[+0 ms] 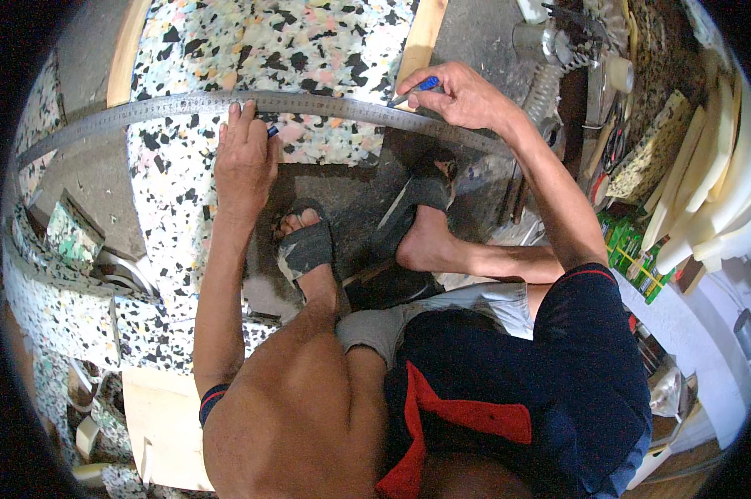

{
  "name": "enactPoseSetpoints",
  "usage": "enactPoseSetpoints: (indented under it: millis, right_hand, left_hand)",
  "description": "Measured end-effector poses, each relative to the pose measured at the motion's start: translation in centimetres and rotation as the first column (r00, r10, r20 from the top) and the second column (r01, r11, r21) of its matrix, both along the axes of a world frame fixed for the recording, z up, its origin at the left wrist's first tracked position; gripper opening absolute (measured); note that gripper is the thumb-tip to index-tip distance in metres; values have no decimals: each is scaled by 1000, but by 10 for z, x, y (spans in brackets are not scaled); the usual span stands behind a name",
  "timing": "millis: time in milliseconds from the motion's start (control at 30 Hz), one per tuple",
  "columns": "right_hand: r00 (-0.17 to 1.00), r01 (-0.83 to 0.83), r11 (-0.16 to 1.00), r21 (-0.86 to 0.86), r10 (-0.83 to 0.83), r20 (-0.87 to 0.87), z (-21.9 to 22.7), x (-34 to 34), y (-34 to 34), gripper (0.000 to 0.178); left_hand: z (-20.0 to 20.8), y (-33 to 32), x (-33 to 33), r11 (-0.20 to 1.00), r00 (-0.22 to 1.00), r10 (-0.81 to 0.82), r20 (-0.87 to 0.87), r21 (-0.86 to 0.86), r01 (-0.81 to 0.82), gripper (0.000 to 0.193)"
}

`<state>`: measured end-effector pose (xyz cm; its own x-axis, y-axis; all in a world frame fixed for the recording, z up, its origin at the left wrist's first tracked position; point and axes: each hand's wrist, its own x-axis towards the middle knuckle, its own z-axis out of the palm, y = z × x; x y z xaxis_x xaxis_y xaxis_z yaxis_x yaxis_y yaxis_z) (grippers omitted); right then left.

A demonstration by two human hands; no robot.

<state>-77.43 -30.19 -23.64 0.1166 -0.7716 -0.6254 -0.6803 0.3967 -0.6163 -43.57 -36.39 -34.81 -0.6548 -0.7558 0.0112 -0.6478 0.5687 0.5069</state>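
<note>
A long metal ruler (pixel 317 106), bowed by the lens, lies across a speckled foam sheet (pixel 267 50) of white with black and coloured flecks. My left hand (pixel 244 166) presses its outstretched fingers onto the ruler. A small blue pen-like piece (pixel 272 131) sticks out beside that thumb; most of it is hidden. My right hand (pixel 458 96) is closed round a blue pen (pixel 428 83), its tip down at the ruler's far edge near the foam's right side. Pale wooden strips (pixel 423 37) show along both sides of the foam.
My sandalled feet (pixel 309 249) are on the grey floor below the ruler. Curved speckled foam offcuts (pixel 76 316) and a pale board (pixel 163 424) lie at the left. Cream foam strips (pixel 708 175), a green package (pixel 633 254) and assorted tools crowd the right.
</note>
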Motion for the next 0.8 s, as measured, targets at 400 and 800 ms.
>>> enactPoseSetpoints:
  millis: [400, 800]
  right_hand:
    - [930, -340, 940, -35, 331, -162, -23, 35, -65, 27]
    - [858, -498, 748, -439, 500, -121, -79, 197, -236, 33]
  left_hand:
    - [-6, 7, 10, 999, 998, -50, 39, -13, 50, 28]
    - [6, 7, 10, 998, 1000, -24, -16, 62, 25, 30]
